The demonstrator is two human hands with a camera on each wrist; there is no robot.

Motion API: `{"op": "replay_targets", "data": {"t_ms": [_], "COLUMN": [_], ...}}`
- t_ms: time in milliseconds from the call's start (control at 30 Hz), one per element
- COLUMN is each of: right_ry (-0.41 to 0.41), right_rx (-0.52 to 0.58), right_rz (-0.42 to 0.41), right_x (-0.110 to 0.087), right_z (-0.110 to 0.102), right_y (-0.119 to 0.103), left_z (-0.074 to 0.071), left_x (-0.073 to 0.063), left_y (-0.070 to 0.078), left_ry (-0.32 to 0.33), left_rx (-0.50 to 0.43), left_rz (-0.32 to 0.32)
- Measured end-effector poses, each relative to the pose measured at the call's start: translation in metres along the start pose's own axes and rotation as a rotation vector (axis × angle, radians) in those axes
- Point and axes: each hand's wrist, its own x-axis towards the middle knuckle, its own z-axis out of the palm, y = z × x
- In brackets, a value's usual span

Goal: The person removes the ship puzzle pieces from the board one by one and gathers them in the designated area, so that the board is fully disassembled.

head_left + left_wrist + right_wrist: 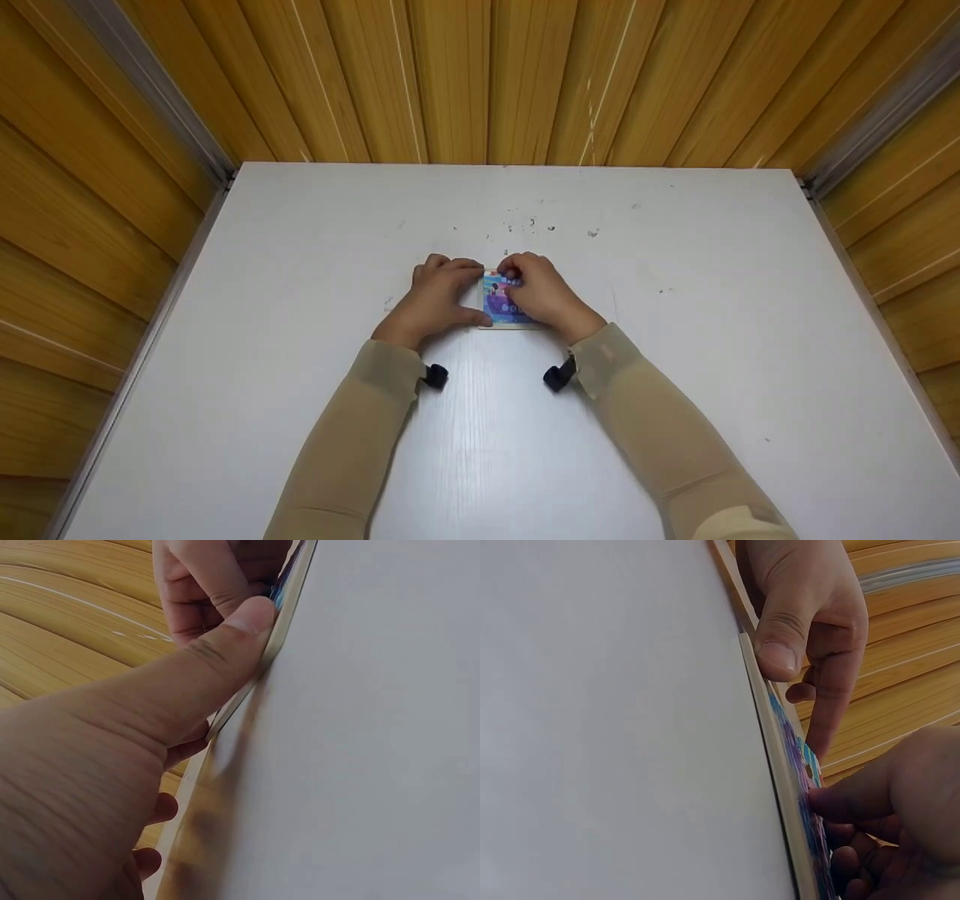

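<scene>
A small square picture board [495, 304] lies on the white table, with a pale wooden border and a purple, blue and pink picture. My left hand [439, 296] grips its left side, the thumb at the near corner and a finger at the far one. In the left wrist view the left thumb [225, 645] presses the pale rim. Over the right part of the picture is my right hand [544, 289], fingers bent, hiding that part. Its thumb [840, 795] touches the picture's surface in the right wrist view. I cannot tell whether a loose piece is between those fingers.
The white table [300, 240] has dark specks and scuffs beyond the board. Wood-patterned panels [450, 82] stand behind it and at both sides, with metal posts at the corners. A small black device [436, 376] sits at the left wrist, and another [556, 377] at the right.
</scene>
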Motion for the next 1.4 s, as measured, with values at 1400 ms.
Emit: {"op": "replay_targets", "data": {"t_ms": [1400], "right_ry": [0.102], "right_rx": [0.111], "right_rz": [-0.047], "right_x": [-0.0029], "right_z": [0.0054], "right_y": [0.0052], "left_z": [-0.0016], "left_x": [-0.0005], "left_y": [-0.0018], "left_ry": [-0.017], "left_rx": [-0.003], "left_rz": [0.008]}}
